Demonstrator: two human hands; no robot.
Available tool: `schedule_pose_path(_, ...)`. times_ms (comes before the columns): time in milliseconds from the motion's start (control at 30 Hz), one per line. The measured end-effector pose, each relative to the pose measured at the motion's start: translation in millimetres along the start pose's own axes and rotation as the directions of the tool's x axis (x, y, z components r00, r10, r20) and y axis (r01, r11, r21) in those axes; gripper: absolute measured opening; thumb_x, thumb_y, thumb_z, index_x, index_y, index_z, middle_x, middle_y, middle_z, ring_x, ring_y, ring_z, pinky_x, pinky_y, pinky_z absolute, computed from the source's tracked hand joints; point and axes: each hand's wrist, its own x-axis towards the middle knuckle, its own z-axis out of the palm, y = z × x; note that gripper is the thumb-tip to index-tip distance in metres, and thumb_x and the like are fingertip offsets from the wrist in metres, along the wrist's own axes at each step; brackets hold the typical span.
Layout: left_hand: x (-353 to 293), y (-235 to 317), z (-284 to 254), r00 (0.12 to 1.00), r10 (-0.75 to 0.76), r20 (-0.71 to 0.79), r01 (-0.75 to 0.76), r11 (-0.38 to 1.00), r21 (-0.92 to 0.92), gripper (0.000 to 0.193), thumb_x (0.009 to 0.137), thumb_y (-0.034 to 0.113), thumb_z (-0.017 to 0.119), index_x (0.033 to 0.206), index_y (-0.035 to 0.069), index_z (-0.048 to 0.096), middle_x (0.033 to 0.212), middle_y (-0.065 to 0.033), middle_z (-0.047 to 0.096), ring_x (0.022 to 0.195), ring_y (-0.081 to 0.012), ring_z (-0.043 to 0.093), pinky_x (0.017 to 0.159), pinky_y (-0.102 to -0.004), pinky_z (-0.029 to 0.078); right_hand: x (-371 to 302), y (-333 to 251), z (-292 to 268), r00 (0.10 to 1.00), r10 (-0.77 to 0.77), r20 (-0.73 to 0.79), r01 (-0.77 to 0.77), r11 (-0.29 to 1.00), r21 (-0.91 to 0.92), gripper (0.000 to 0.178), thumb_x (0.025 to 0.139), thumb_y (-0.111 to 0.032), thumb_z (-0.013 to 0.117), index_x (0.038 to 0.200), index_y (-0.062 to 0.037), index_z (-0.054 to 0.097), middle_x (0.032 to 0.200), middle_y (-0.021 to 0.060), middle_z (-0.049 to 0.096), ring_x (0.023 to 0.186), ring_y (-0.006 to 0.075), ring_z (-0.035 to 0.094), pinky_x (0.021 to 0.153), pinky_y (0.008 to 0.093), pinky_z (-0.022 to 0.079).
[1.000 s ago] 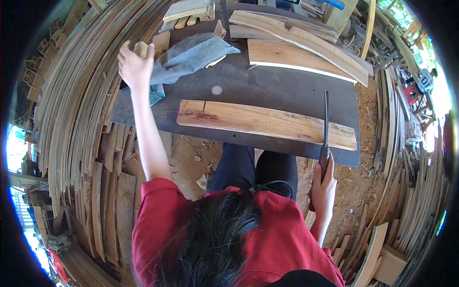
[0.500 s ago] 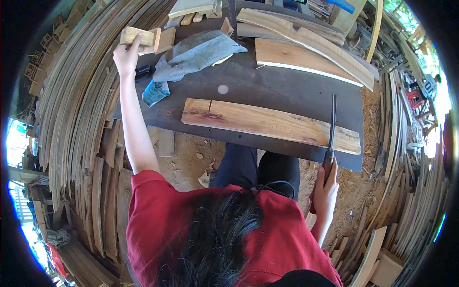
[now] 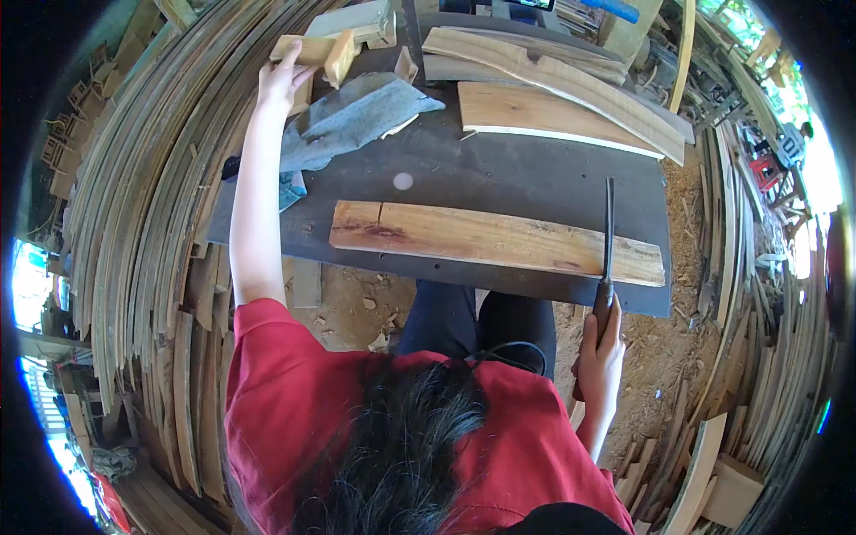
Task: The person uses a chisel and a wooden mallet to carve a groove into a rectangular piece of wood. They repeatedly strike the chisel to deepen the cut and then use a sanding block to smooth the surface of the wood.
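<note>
My left hand reaches to the far left of the table. Its fingers are closed on a pale wooden block with a crosswise piece at its far end. On the right, my right hand grips the brown handle of a long, narrow-bladed hand tool. The blade points away from me, over the right part of a wooden plank, and I cannot tell whether it touches. A thin dark line crosses the plank near its left end. A grey-blue cloth lies beside my left forearm, which partly hides it.
Wider boards lie along the far side of the dark table. More wood pieces are piled at the far left. Long stacked planks run along my left, and other timber leans on the right.
My left hand has moved right and farther away with the wooden block, turning it. The view has shifted slightly. My right hand keeps its hold on the long-bladed tool over the plank.
</note>
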Motion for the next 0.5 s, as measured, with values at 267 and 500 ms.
schedule_pose_path(267, 35.2, -33.1, 32.6, 0.936, 0.257, 0.24, -0.352, 0.7, 0.622, 0.067, 0.081, 0.048, 0.071, 0.116, -0.006, 0.054, 0.107, -0.0185, 0.066, 0.095, -0.023, 0.066, 0.082, -0.0343, 0.052, -2.3, -3.7, -0.6, 0.998, 0.058, 0.023, -0.059, 0.996, 0.073, 0.047, 0.097, -0.021, 0.049, 0.139, -0.004, 0.037, 0.111, 0.0305, 0.06, 0.099, 0.0464, 0.061, 0.079, 0.0485, 0.049)
schedule_pose_path(500, 80.9, -17.1, -33.8, 0.977, 0.212, 0.034, -0.125, 0.434, 0.892, 0.085, 0.074, 0.07, 0.062, 0.122, 0.0, 0.058, 0.124, -0.0221, 0.06, 0.118, -0.0328, 0.057, 0.099, -0.0415, 0.044, -1.0, -2.3, -1.2, 0.998, 0.052, 0.026, -0.053, 0.998, 0.037, 0.047, 0.096, -0.02, 0.049, 0.139, -0.0038, 0.038, 0.119, 0.0293, 0.054, 0.105, 0.0463, 0.056, 0.086, 0.0486, 0.046)
